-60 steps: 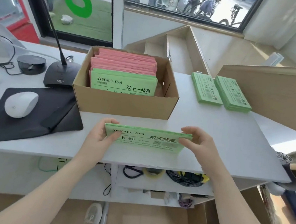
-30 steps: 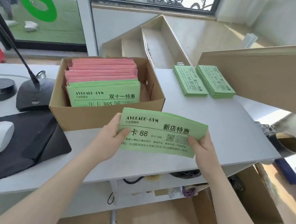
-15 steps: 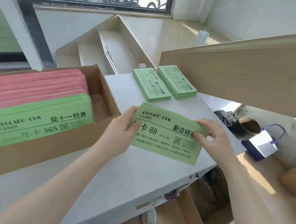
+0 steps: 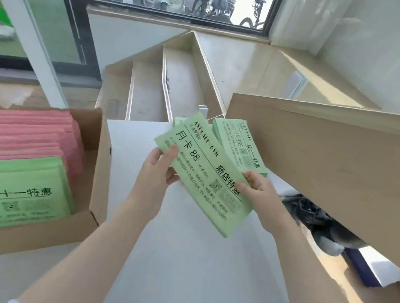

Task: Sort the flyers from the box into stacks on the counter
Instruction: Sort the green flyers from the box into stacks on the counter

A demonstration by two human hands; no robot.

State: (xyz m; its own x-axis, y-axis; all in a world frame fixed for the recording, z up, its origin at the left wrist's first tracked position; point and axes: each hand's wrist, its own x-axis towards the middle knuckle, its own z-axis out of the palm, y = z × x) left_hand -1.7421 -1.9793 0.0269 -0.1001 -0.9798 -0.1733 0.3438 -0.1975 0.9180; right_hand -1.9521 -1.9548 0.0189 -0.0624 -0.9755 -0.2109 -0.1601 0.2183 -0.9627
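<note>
Hands: your left hand [image 4: 155, 171] and right hand [image 4: 259, 188] each grip one green flyer bundle [image 4: 206, 174], fingers curled, above the bench [image 4: 182, 260].

Matt green paper flyers [image 4: 203, 176]; brown corrugated cardboard box [image 4: 101, 165]; smooth white matt counter [image 4: 182, 260]; pale wood-grain panel [image 4: 340, 166].

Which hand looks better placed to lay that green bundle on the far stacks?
Probably the right hand: it pinches the green flyer bundle nearest the green stacks; the left hand is further back.
</note>
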